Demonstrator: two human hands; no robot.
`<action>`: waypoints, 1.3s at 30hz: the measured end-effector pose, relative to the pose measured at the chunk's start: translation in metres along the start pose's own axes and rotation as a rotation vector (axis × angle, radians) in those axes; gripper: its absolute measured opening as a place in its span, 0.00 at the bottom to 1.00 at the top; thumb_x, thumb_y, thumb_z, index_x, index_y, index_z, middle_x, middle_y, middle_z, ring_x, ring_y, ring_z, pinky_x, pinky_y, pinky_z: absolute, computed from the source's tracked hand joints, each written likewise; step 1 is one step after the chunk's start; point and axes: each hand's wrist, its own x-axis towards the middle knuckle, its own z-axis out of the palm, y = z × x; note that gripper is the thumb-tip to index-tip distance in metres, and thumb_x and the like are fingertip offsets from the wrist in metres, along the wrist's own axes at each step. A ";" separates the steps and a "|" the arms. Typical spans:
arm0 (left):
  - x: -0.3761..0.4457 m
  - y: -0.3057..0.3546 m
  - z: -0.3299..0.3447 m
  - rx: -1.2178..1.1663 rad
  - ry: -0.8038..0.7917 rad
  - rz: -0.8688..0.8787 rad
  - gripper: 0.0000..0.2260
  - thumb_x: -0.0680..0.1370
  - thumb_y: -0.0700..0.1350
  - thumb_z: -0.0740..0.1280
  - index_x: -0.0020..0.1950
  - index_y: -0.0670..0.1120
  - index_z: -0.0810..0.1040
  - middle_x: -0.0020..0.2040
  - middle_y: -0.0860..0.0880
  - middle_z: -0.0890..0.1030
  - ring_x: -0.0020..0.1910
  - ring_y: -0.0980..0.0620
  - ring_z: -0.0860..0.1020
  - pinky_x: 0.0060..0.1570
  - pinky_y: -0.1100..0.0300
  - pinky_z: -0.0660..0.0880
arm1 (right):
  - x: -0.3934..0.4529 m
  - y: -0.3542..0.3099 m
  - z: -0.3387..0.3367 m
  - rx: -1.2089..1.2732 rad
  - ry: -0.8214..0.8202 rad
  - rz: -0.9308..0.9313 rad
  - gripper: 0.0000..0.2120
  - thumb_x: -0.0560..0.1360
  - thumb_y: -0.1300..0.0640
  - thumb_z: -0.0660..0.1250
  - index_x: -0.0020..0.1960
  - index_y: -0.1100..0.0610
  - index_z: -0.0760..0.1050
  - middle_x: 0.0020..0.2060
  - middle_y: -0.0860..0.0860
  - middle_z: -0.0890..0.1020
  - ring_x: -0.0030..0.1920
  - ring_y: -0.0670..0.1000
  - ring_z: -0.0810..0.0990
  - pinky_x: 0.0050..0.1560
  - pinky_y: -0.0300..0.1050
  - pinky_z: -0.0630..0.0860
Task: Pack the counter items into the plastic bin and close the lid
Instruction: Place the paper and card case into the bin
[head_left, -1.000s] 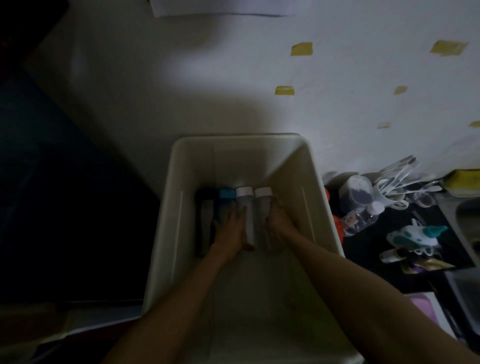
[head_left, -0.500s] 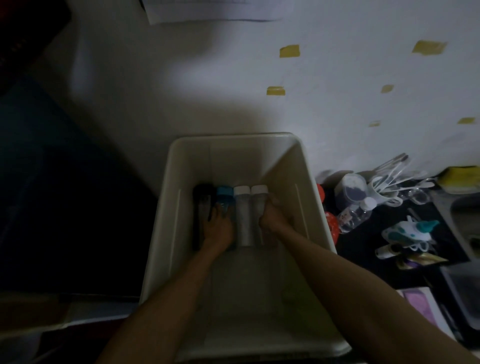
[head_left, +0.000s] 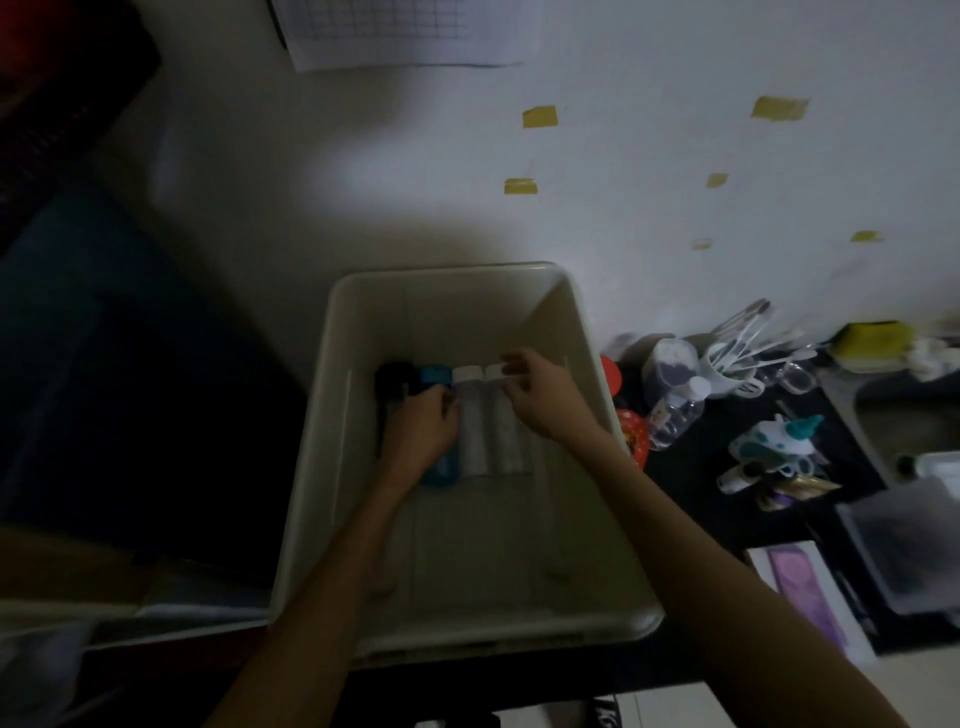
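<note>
A white plastic bin stands open in front of me. On its floor lie several bottles side by side: a black one, a blue-capped one, and two clear ones with white caps. My left hand rests on the blue and black bottles with its fingers curled over them. My right hand hovers over the rightmost clear bottle, fingers loosely bent near its cap. No lid is in view.
Right of the bin, on a dark counter, sit a red item, a small clear bottle, a cup of utensils, a teal-and-white toy, a purple box and a grey container. A white wall is behind.
My right hand has lifted off the rightmost clear bottle and moved up toward its cap. My left hand has shifted left onto the blue and black bottles.
</note>
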 end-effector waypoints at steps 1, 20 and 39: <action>-0.015 0.013 -0.006 -0.041 0.025 0.034 0.10 0.82 0.47 0.61 0.51 0.42 0.79 0.44 0.46 0.81 0.42 0.49 0.79 0.45 0.52 0.78 | -0.016 -0.005 -0.014 0.063 0.046 -0.057 0.17 0.80 0.57 0.64 0.68 0.55 0.72 0.58 0.50 0.82 0.54 0.45 0.80 0.58 0.40 0.77; -0.149 0.194 0.115 -0.355 -0.185 0.477 0.04 0.77 0.47 0.69 0.51 0.51 0.81 0.44 0.56 0.82 0.42 0.59 0.79 0.42 0.69 0.76 | -0.278 0.162 -0.171 0.110 0.422 0.369 0.09 0.80 0.54 0.64 0.59 0.49 0.77 0.49 0.41 0.84 0.46 0.37 0.83 0.49 0.36 0.79; -0.182 0.218 0.398 -0.224 -0.391 -0.333 0.18 0.79 0.44 0.68 0.67 0.42 0.71 0.59 0.44 0.78 0.52 0.52 0.76 0.51 0.61 0.74 | -0.300 0.396 -0.157 -0.186 0.072 0.623 0.29 0.72 0.47 0.73 0.66 0.60 0.68 0.61 0.59 0.73 0.60 0.60 0.75 0.56 0.51 0.75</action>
